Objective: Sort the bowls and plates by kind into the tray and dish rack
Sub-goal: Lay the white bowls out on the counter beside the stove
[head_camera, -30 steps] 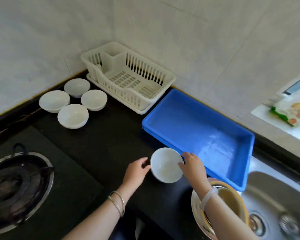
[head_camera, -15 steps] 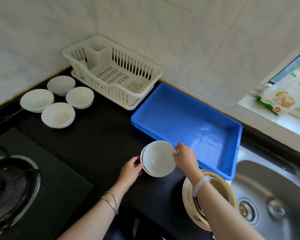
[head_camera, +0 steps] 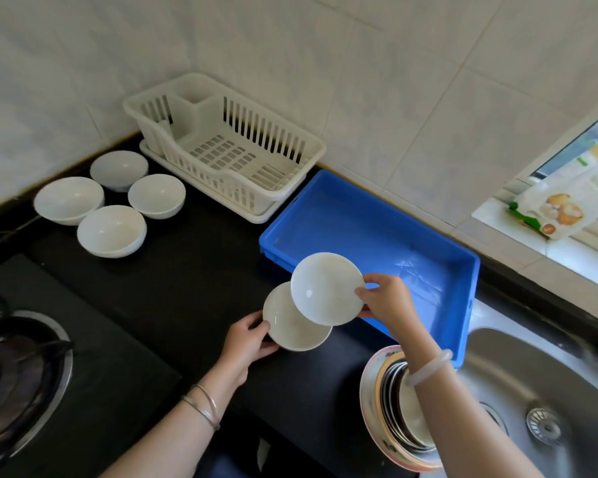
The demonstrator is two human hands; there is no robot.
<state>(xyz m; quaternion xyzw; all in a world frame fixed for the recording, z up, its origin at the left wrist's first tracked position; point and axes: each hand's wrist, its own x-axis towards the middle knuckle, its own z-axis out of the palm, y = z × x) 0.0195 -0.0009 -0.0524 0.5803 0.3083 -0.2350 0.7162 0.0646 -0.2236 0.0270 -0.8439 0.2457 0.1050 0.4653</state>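
Two white bowls (head_camera: pixel 327 288) overlapping, lower bowl (head_camera: pixel 292 326) half hidden

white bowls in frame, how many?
6. Four sit grouped on the counter left of the dish rack. Left hand holds one, right hand another. The stack by the sink may hide more.

Both forearms are bare, with no sleeves showing anywhere up to the bottom edge of the frame. The left wrist, at lower centre, wears two thin silver bangles (head_camera: pixel 203 406) (lying close together). The right wrist, at lower right, wears one thicker, pale, smooth bangle (head_camera: pixel 428 368).
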